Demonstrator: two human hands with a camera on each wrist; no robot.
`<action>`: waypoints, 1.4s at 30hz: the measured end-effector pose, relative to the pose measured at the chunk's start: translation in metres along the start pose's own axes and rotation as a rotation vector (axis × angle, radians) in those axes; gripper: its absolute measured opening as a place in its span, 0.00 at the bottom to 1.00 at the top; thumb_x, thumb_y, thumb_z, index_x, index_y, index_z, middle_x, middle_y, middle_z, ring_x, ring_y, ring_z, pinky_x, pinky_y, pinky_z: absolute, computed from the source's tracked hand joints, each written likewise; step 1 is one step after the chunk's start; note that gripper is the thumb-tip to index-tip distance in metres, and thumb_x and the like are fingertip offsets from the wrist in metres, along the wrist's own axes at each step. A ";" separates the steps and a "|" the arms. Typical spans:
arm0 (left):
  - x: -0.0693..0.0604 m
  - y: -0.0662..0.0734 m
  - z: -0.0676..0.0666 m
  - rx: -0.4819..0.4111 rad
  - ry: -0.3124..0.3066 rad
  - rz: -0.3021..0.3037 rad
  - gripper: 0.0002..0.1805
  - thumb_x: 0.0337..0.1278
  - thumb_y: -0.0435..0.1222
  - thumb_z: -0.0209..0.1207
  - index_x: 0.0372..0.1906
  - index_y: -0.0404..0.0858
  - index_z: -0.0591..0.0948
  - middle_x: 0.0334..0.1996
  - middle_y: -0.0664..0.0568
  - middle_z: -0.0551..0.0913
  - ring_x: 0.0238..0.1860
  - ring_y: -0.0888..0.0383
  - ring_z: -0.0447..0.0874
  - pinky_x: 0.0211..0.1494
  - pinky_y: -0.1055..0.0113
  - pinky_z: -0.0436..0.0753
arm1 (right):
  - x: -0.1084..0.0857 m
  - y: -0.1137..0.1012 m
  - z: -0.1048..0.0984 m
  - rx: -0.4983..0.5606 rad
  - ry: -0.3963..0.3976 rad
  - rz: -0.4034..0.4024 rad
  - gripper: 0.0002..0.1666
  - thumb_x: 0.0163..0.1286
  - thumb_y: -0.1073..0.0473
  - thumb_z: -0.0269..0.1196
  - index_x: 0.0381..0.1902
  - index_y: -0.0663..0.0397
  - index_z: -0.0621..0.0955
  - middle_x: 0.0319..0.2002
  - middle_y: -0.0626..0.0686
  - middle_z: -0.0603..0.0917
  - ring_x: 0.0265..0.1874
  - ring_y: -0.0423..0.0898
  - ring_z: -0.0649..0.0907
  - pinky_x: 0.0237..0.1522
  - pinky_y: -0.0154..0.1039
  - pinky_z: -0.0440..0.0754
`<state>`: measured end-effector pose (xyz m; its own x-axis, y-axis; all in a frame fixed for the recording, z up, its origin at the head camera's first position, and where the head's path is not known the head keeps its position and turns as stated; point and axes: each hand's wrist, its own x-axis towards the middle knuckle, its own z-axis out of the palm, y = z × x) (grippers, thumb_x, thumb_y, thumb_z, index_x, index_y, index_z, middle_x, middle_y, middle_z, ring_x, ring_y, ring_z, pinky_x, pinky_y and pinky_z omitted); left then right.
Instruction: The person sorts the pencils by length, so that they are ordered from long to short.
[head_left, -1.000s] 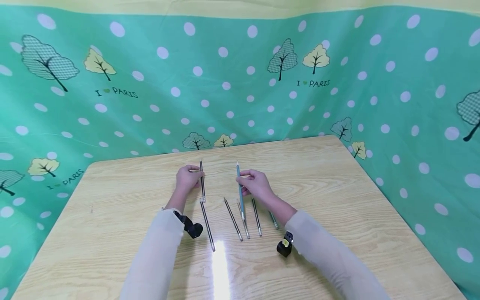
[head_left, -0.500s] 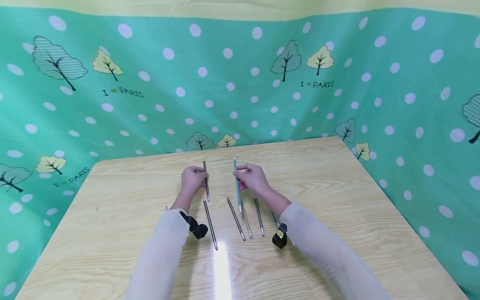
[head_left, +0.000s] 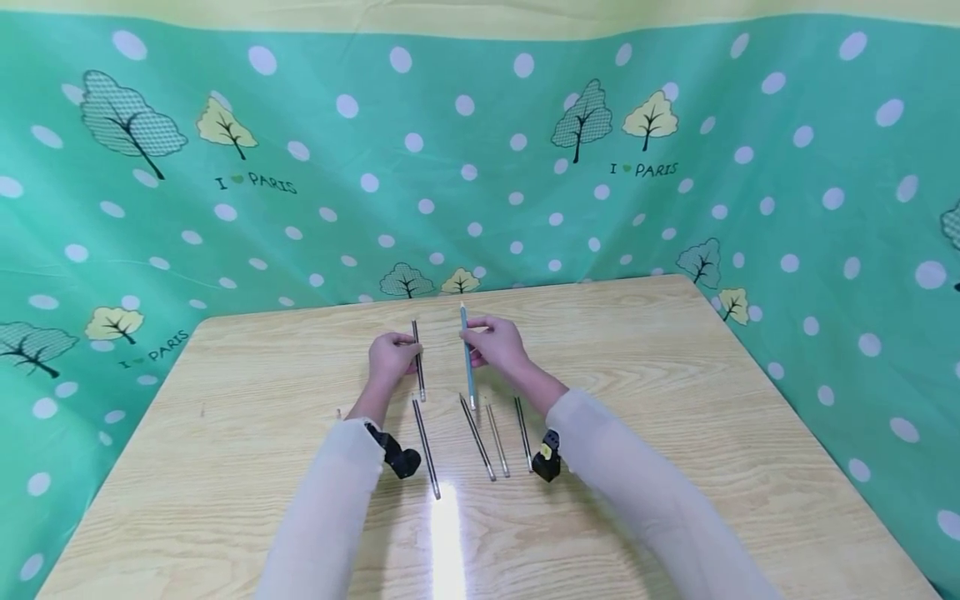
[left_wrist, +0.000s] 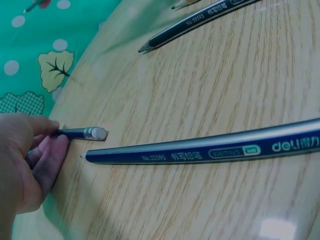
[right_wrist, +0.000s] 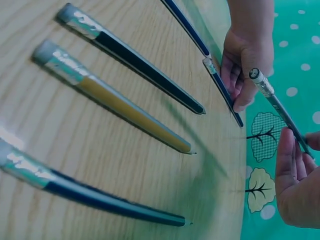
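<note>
My left hand (head_left: 392,357) pinches a dark striped pencil (head_left: 420,379) that lies on the table, point toward the far edge. The silver eraser end (left_wrist: 96,133) of that pencil shows in the left wrist view. Between thumb and fingers, my right hand (head_left: 501,343) holds a blue-green pencil (head_left: 470,383) slightly raised over the table, its tip pointing away. In the right wrist view the held pencil (right_wrist: 284,114) has its eraser end toward the camera. Just behind the left hand's pencil lies another dark striped pencil (head_left: 426,446), nearly in line with it.
A dark pencil (head_left: 477,435), a gold pencil (head_left: 497,437) and another dark pencil (head_left: 522,433) lie side by side on the wood-grain table (head_left: 637,358). A small tip (head_left: 339,413) peeks out beside the left sleeve. A green dotted cloth (head_left: 450,150) hangs behind the table.
My right hand has moved away from me and to the left with the blue-green pencil. My left hand stays on its pencil. The right sleeve now covers a green pencil.
</note>
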<state>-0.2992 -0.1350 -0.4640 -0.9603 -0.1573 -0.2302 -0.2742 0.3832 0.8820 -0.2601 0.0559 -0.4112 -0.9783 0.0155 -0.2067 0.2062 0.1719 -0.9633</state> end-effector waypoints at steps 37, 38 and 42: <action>-0.004 -0.005 0.008 0.025 0.046 0.043 0.14 0.57 0.38 0.60 0.47 0.39 0.80 0.38 0.46 0.80 0.26 0.59 0.78 0.31 0.70 0.86 | 0.022 0.010 0.016 0.019 0.046 0.015 0.19 0.62 0.56 0.64 0.51 0.52 0.79 0.25 0.52 0.81 0.19 0.42 0.80 0.37 0.45 0.87; -0.004 -0.006 0.007 0.023 0.046 0.043 0.14 0.57 0.38 0.60 0.47 0.39 0.80 0.38 0.46 0.79 0.27 0.59 0.78 0.31 0.70 0.86 | 0.022 0.009 0.017 0.017 0.044 0.012 0.19 0.62 0.56 0.64 0.51 0.52 0.79 0.25 0.52 0.81 0.18 0.41 0.80 0.38 0.45 0.87; -0.003 -0.007 0.007 0.020 0.051 0.043 0.14 0.57 0.38 0.60 0.47 0.39 0.80 0.38 0.46 0.80 0.27 0.58 0.79 0.31 0.70 0.86 | 0.024 0.008 0.019 0.010 0.041 0.008 0.19 0.62 0.56 0.64 0.51 0.53 0.79 0.25 0.51 0.81 0.18 0.40 0.79 0.33 0.41 0.88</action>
<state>-0.2946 -0.1304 -0.4720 -0.9676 -0.1866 -0.1702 -0.2340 0.4086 0.8822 -0.2813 0.0391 -0.4275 -0.9766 0.0570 -0.2073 0.2139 0.1614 -0.9634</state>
